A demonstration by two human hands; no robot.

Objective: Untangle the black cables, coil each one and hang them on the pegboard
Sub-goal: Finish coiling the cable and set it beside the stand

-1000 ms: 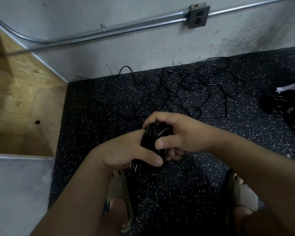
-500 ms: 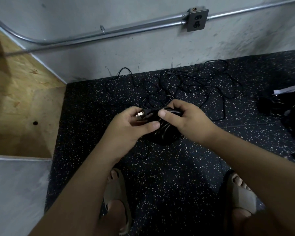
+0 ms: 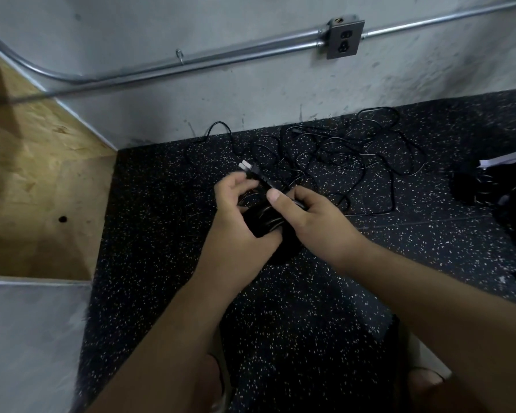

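Note:
A coiled black cable (image 3: 262,222) hangs between my two hands above the speckled floor. My left hand (image 3: 239,216) grips the coil from the left, its fingers curled near the cable's plug (image 3: 249,168), whose metal prongs point up and left. My right hand (image 3: 304,216) pinches the cable just behind the plug with thumb and fingers. A tangle of thin black cables (image 3: 340,156) lies loose on the floor beyond my hands, close to the wall. No pegboard is in view.
A grey wall carries metal conduit (image 3: 191,64) and a power outlet (image 3: 344,40). A plywood panel (image 3: 33,180) stands at the left. Dark items with white paper (image 3: 501,186) lie at the right edge. My sandalled feet (image 3: 423,377) are below.
Both hands have lifted the coil farther from me. The plug end, earlier tucked by the left fingers, now sticks up between the hands, with the right thumb on the cable behind it.

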